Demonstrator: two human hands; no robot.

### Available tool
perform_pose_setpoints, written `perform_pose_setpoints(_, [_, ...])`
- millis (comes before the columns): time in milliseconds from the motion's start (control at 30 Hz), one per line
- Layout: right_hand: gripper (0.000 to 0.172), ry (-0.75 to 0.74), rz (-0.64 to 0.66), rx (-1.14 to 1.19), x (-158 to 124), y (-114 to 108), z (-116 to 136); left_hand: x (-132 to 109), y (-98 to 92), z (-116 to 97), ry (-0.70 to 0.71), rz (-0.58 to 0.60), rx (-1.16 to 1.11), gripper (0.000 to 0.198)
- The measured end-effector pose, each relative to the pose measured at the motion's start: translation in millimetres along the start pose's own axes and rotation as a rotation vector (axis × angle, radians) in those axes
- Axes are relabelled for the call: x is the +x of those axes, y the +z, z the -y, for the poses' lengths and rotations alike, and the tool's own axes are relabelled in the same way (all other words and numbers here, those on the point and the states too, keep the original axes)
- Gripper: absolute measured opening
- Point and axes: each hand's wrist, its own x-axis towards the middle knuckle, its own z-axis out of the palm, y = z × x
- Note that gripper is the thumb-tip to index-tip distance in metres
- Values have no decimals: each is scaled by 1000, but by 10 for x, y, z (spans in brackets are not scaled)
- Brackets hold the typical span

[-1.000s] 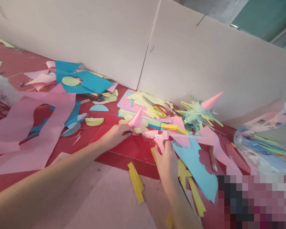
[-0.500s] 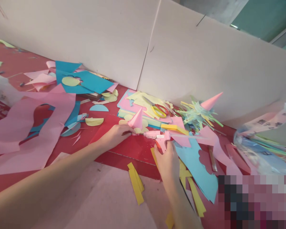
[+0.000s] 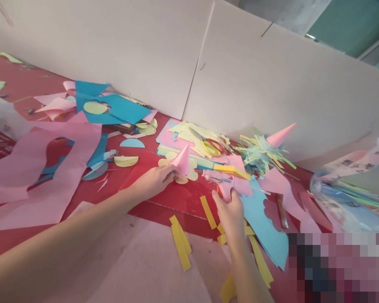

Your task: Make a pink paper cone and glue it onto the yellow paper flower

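A pink paper cone (image 3: 183,161) stands point up over a pale yellow scalloped paper flower (image 3: 189,174). My left hand (image 3: 161,179) pinches the cone's lower left edge; whether its base touches the flower is hard to tell. My right hand (image 3: 230,208) grips a pink hot glue gun (image 3: 221,179) by its handle, near the orange trigger. The gun's nozzle points left toward the cone's base, a short gap away. A clear glue stick sticks out of its back. Beneath the flower lies a red sheet (image 3: 177,198).
Scissors (image 3: 211,147) with red and yellow handles lie on paper sheets behind. A second pink cone (image 3: 279,136) with a fringe of paper strips stands at the right. Yellow strips (image 3: 180,244), blue paper (image 3: 113,107) and pink offcuts (image 3: 66,168) lie around. A white panel (image 3: 129,54) rises behind.
The glue gun in my right hand has moved right, away from the cone, and tilted slightly. My left hand has turned the cone more upright and shifted it slightly right over the flower.
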Motion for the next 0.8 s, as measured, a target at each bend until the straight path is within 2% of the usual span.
perform_pose_setpoints(100, [36, 15, 12, 21, 4, 11, -31, -8, -37, -61, 87, 79, 212, 23])
perform_pose_setpoints(200, [37, -36, 6, 70, 15, 12, -66, -25, -59, -141, 176, 150, 381, 24])
perform_pose_setpoints(300, [35, -38, 22, 104, 25, 5, -78, -55, -19, -207, 306, 192, 526, 24])
perform_pose_setpoints(467, [34, 24, 43, 147, 34, -1, -69, -122, 179, -280, 386, 47, 614, 26])
perform_pose_setpoints(633, [36, 28, 42, 188, 44, 6, -91, -171, 339, -322, 385, 13, 681, 41])
perform_pose_setpoints(800, [38, 16, 38, 218, 62, 9, -139, -180, 356, -315, 365, -10, 652, 43])
